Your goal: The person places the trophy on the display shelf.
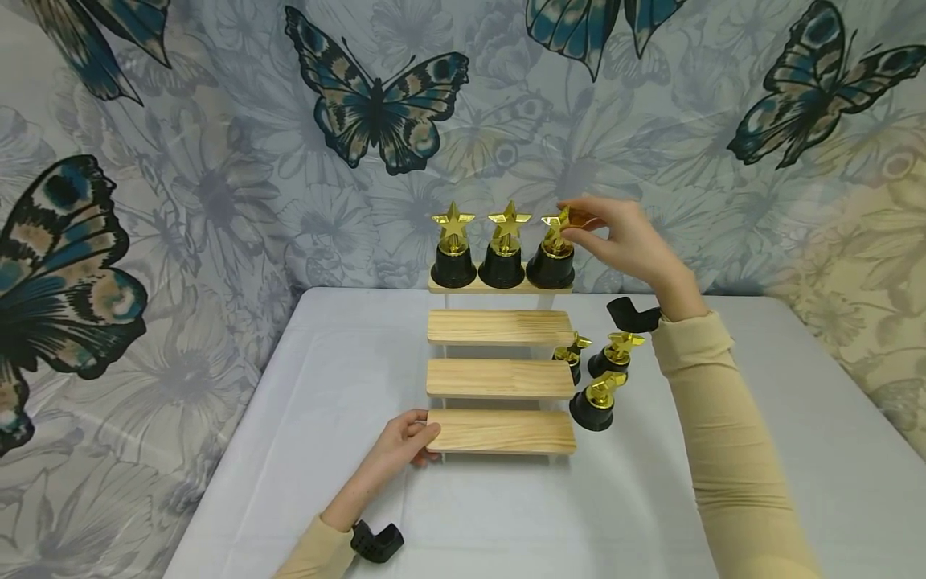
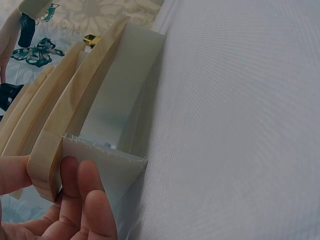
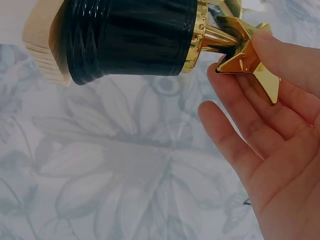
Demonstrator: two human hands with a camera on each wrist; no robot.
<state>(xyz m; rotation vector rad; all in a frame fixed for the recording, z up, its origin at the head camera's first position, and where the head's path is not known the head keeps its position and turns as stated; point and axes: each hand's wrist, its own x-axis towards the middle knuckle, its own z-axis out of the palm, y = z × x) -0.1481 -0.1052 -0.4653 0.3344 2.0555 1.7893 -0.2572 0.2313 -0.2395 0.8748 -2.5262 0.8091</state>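
Note:
A stepped display stand with wooden shelves (image 1: 499, 330) stands on the white table. Two gold star trophies (image 1: 453, 265) (image 1: 501, 267) are upright on its top shelf (image 1: 499, 289). At that shelf's right end is a third trophy (image 1: 551, 267), its black base on the wood. My right hand (image 1: 625, 237) pinches this trophy's star (image 3: 242, 60) between thumb and fingers. Down at the front, my left hand (image 1: 396, 444) grips the left end of the lowest shelf (image 1: 502, 432), thumb on top and fingers beneath, beside the pale support (image 2: 102, 155).
Three more star trophies (image 1: 593, 412) (image 1: 609, 363) (image 1: 567, 360) stand on the table to the stand's right, one partly hidden by the shelves. The white table (image 1: 347, 362) meets a butterfly-patterned cloth (image 1: 217, 201) behind. Black wrist devices (image 1: 378, 543) sit on both wrists.

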